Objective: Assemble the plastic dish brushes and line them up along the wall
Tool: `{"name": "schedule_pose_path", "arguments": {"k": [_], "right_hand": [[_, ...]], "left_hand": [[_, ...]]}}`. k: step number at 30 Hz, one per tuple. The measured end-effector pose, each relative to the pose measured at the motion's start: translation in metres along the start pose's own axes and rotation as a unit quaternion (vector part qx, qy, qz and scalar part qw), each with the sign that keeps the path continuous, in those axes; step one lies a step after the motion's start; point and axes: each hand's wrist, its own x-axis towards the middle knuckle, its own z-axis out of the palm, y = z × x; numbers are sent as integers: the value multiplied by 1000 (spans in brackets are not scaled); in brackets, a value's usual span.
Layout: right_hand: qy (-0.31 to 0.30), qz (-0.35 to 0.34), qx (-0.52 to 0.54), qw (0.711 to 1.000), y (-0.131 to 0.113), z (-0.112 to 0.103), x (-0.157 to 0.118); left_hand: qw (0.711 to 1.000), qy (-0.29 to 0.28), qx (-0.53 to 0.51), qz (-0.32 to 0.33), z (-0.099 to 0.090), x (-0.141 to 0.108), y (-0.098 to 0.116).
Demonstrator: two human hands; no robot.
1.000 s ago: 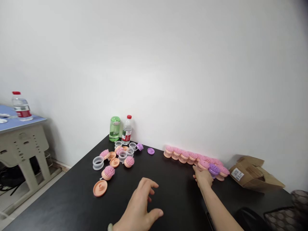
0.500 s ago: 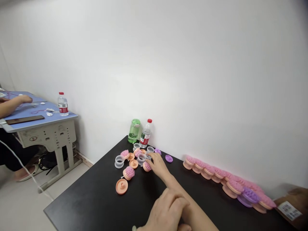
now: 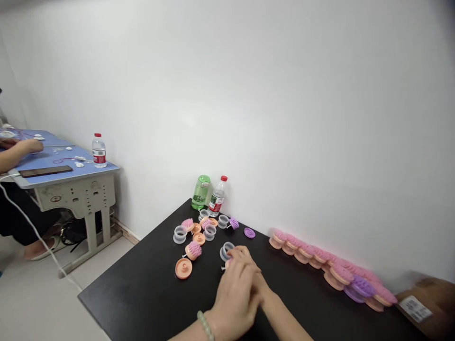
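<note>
Both hands have moved in together since a second ago, and that pink brush [image 3: 228, 262] from the front of the pile is gone from its spot. It's now between my left hand [image 3: 232, 300] and right hand [image 3: 245, 260], near the middle of the black table [image 3: 142, 296]. Fingers on both hands are curled closed around it, so most of it is hidden, and only a bit of pink and a small stem poke out on the left side. A clear ring [image 3: 226, 251] sits just past the right fingertips. Behind that is the loose pile of more rings, pink brushes and peach discs, with a peach disc [image 3: 184, 268] at the front and a purple disc [image 3: 249, 232] off to the right. A long row of finished pink brushes [image 3: 302, 251] runs along the wall, next to a cardboard box [image 3: 426, 298]. Over at a blue desk [image 3: 67, 177], a co-worker's hand [image 3: 31, 147] is working beside a phone [image 3: 45, 171].
</note>
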Motion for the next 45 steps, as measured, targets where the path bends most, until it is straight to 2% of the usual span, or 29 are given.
{"name": "schedule_pose_path", "arguments": {"k": [4, 6, 8, 9, 12, 14, 16, 19, 24, 28, 33, 36, 41, 45], "right_hand": [[-42, -39, 50, 997, -15, -24, -53], [-63, -47, 73, 994, -19, -33, -76], [-69, -40, 84, 993, -18, -39, -94], [-62, -38, 87, 994, -16, -41, -102], [-4, 1, 88, 996, -6, -41, -120], [26, 52, 100, 993, -1, -38, -127], [30, 91, 123, 988, 1, -34, -130], [37, 104, 137, 984, -2, -28, -128], [49, 82, 141, 985, -13, -25, -123], [60, 117, 147, 980, -12, -33, -123], [193, 153, 180, 952, 3, -42, -128], [238, 148, 210, 937, 7, -44, -131], [256, 158, 241, 923, 4, -42, -133], [241, 156, 236, 928, 2, -39, -133]], "left_hand": [[995, 71, -9, -69, -12, 7, -3], [993, 64, -14, -93, -16, 9, -9], [994, 13, -24, -107, -19, 9, -14], [993, -30, -36, -112, -20, 9, -17], [974, -177, -74, -119, -22, 7, -22], [966, -222, -59, -122, -21, 6, -24], [966, -218, -11, -136, -17, 6, -25], [963, -202, 40, -173, -10, 7, -26], [972, -159, 13, -171, -10, 12, -19], [981, -121, -7, -153, -14, 14, -18], [976, -145, -26, -158, -8, 11, -16], [972, -166, -47, -160, -3, 8, -10], [968, -194, -86, -132, 1, 6, -1], [969, -192, -97, -122, 1, 5, 1]]}}
